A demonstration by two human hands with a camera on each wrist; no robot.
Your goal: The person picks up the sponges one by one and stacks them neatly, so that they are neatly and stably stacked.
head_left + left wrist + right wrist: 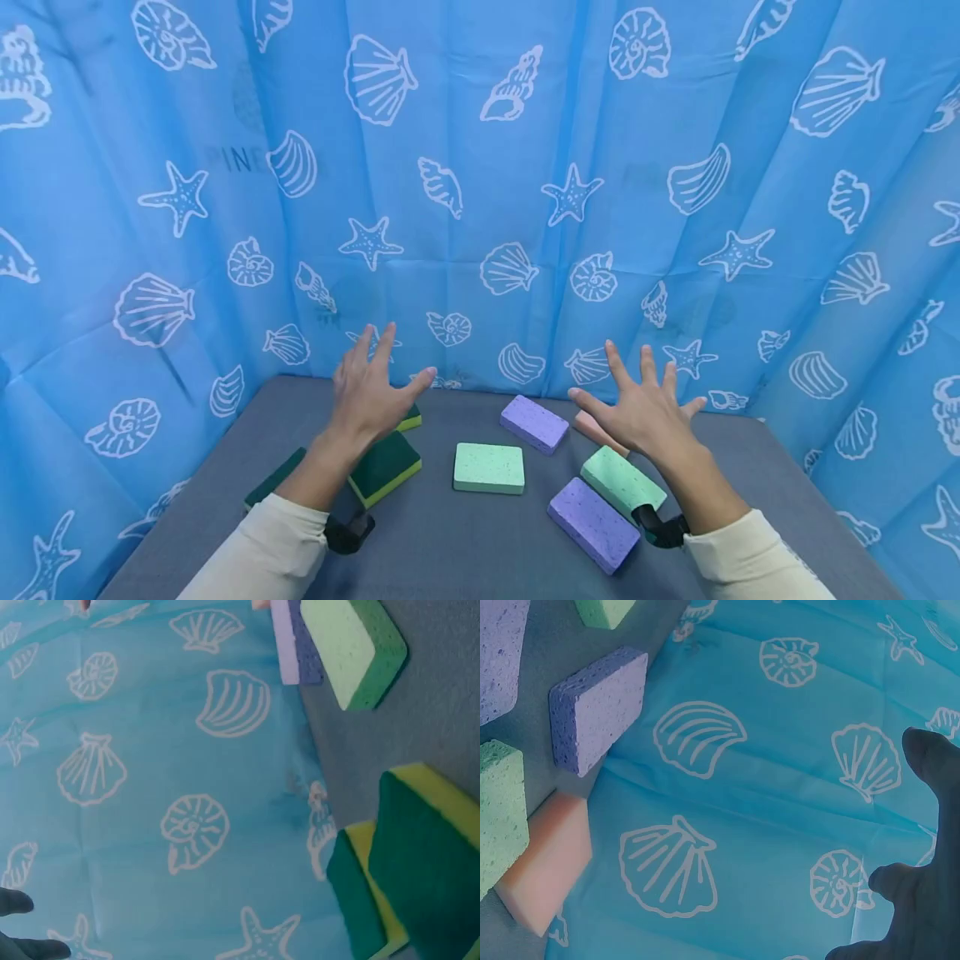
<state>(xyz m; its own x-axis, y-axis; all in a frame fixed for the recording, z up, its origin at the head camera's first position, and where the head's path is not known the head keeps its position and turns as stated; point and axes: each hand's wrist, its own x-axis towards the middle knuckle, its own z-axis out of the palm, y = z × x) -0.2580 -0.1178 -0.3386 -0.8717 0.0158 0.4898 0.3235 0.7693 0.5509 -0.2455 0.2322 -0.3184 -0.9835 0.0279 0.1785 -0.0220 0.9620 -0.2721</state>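
Note:
Both hands hover above the table with fingers spread, holding nothing. My left hand [369, 396] is above the green-and-yellow scrub sponges, one of which, a larger-looking sponge [386, 468], lies just below the wrist. Behind that hand a second scrub sponge [411, 418] is partly hidden. Over on the other side, my right hand [645, 412] is above a peach sponge [598, 433], which it partly covers. A light green sponge [622, 481] and a purple sponge [594, 525] lie near the right wrist. Between the hands are another purple sponge [535, 423] and a light green sponge [489, 468].
A further scrub sponge [276, 478] lies left of the left forearm, partly covered. The grey table [450, 550] meets a blue curtain [480, 208] printed with white shells and starfish at its back and sides. Each wrist wears a black camera strap.

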